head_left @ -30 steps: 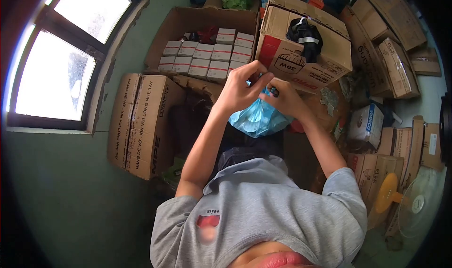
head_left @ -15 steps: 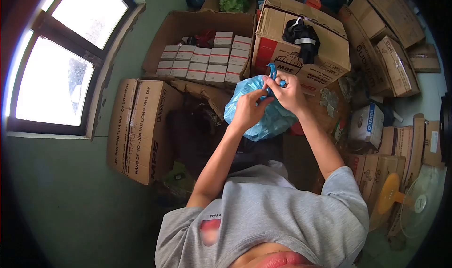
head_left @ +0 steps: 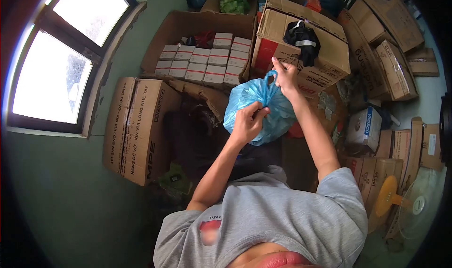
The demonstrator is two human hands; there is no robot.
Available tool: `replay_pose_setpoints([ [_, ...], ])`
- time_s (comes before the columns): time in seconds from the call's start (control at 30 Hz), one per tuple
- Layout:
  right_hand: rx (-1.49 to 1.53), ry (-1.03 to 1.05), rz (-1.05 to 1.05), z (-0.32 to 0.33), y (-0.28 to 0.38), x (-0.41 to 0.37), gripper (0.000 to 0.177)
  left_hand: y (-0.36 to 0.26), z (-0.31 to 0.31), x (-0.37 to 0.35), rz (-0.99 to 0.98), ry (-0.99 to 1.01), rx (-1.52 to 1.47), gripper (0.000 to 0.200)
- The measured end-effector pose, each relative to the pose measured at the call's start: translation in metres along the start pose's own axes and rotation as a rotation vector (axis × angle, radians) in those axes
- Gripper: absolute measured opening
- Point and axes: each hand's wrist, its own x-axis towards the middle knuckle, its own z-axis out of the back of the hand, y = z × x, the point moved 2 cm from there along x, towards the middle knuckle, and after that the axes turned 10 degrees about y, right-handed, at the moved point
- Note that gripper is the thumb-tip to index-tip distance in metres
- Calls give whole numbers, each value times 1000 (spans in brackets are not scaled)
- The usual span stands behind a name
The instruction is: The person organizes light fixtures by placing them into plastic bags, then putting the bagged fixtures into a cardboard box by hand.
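A full blue plastic bag (head_left: pixel 256 122) sits in front of me with its neck gathered and twisted upward. My left hand (head_left: pixel 249 119) pinches the bag near the gathered neck. Higher and to the right, my right hand (head_left: pixel 286 79) grips a looped end of the blue plastic, its fingers closed. What the bag contains is hidden.
An open carton (head_left: pixel 165 30) of small white boxes (head_left: pixel 200 56) stands beyond the bag. A large carton (head_left: pixel 329 46) carries a black item (head_left: pixel 308 46). Another carton (head_left: pixel 136 131) is at left; more cartons and a fan (head_left: pixel 388 192) stand at right.
My right hand has moved up slightly, drawing out a loop of blue plastic. My left hand is lower on the bag, and the two hands are farther apart.
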Motion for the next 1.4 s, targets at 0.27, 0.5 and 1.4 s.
replay_pose_setpoints([
  [0.27,-161,265,585,-22,62,-76,40,9,6,44,154,-175,-213,28],
  [0.5,-616,402,899,-50,101,-73,37,14,-14,72,-257,88,-79,21],
  [1.4,-738,164,467,21,19,-109,15,-1,-13,69,76,-1,-268,35],
])
